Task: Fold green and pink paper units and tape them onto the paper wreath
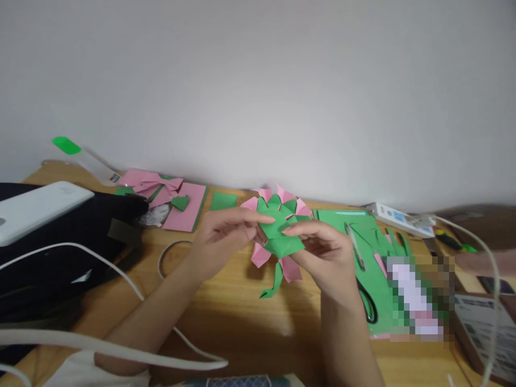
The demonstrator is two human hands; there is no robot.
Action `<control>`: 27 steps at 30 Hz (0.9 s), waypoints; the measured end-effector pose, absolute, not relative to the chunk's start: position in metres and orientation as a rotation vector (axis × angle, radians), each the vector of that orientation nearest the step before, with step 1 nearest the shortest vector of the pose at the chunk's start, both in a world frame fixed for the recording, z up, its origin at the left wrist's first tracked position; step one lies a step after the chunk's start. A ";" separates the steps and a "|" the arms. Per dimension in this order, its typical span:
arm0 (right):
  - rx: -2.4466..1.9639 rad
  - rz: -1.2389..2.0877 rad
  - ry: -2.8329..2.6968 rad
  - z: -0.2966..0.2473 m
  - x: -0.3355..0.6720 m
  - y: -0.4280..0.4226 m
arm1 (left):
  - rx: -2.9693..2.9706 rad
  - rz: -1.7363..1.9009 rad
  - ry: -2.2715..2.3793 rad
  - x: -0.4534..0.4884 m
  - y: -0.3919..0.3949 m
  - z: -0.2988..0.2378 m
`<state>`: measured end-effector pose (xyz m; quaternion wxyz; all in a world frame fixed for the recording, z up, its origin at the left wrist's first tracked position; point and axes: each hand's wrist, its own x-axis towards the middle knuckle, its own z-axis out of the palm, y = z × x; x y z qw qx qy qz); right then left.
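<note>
In the head view, we found the folded paper piece [285, 247] at the centre of the frame, raised above the desk [242, 317]. Its green face was turned towards the camera, pink flaps showed around its edge, and a curled green strip [277, 277] hung from its lower side.

We noted that the left hand [217, 239] gripped the piece from the left, with the index finger extended across the green face and the thumb at its edge. The right hand [330, 263] gripped the lower right part, index finger on top and thumb beneath. On both hands the fingers were nearly closed, with only the paper's thickness between them; we judged that this two-sided pinch kept the light piece steady without crushing the flaps.

At centre left we located the pink sheets [187, 207], with folded scraps on top, and just right of them a green square [223, 201]. At centre right lay the green sheets [373, 295], bearing a pen [355, 247] and a black looped handle [373, 312], probably that of scissors. We took this side placement as a means of leaving working room between the forearms while keeping materials within reach. The power strip [403, 219] lay farther back, presumably to keep it out of the way.
</note>
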<state>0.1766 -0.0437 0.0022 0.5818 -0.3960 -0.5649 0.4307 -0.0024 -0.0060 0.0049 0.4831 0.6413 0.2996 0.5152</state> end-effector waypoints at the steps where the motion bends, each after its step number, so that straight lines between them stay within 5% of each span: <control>1: -0.923 1.016 -1.350 0.002 0.177 -0.044 | 1.456 1.225 0.740 -0.002 -0.006 0.005; 27: -0.892 0.736 -1.751 0.009 0.178 -0.043 | 1.251 1.153 0.747 -0.001 -0.009 0.010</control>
